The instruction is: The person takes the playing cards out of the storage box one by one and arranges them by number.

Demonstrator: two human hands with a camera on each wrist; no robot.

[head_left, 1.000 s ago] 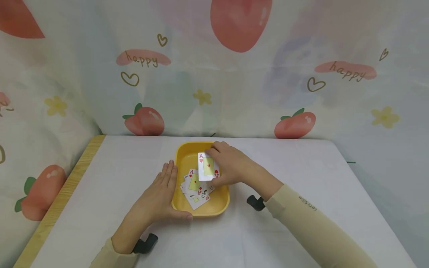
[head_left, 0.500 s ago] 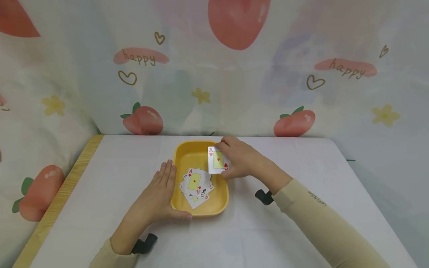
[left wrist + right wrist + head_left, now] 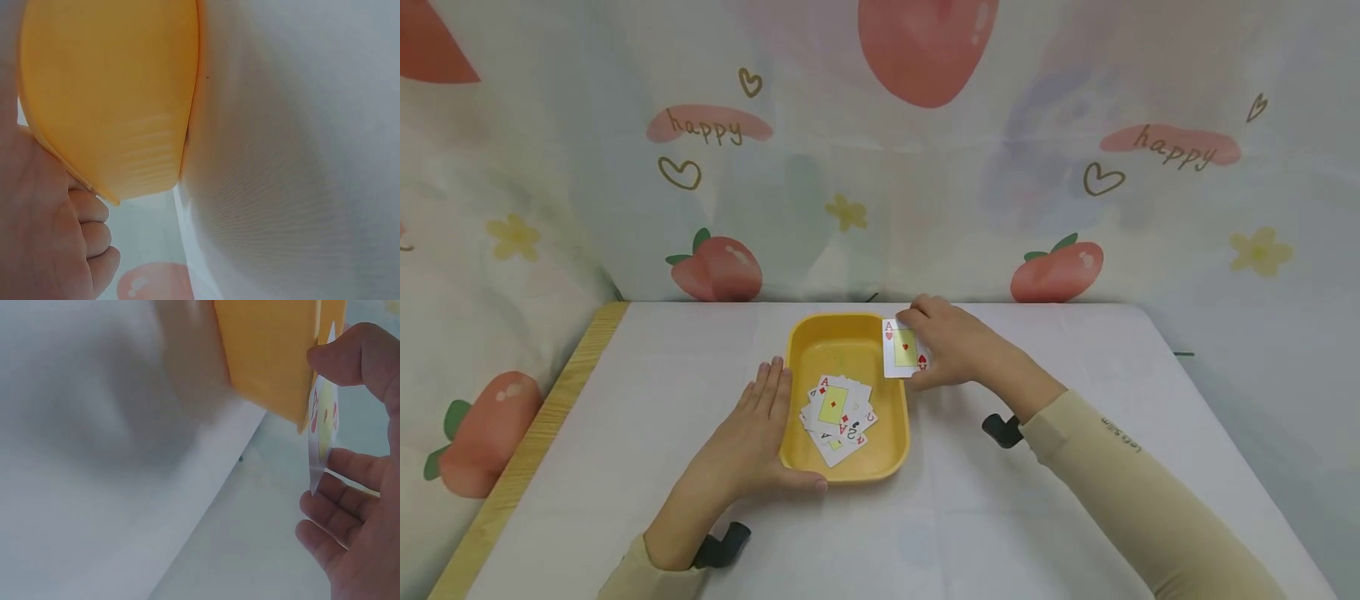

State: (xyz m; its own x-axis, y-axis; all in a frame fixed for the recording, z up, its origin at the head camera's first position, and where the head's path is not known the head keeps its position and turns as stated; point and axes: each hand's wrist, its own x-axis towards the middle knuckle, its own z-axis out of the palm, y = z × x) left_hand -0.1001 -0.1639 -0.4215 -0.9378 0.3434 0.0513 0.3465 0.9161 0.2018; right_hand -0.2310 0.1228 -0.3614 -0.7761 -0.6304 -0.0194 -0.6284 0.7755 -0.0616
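Note:
A yellow plastic tray (image 3: 891, 454) with rounded corners stands on the white table, several playing cards (image 3: 833, 406) piled face up inside it, the ace of diamonds on top. My left hand (image 3: 741, 446) rests along the tray's left rim with straight fingers, thumb at the near edge. In the left wrist view the fingers touch the rim of the tray (image 3: 119, 94). My right hand (image 3: 951, 346) pinches an ace of hearts (image 3: 905, 348) by its edges between thumb and fingers, above the tray's right rim. The right wrist view shows that card (image 3: 324, 419) nearly edge-on.
White cloth (image 3: 1037, 517) covers the table around the tray. A wooden edge strip (image 3: 535, 437) runs along the left side. Behind stands a patterned curtain (image 3: 925, 217) with peaches and hearts. Black wrist mounts (image 3: 724, 546) sit at both wrists.
My right hand has carried the ace of hearts from over the card pile to the right and back, onto the tray's right rim in view. The left hand stays at the tray.

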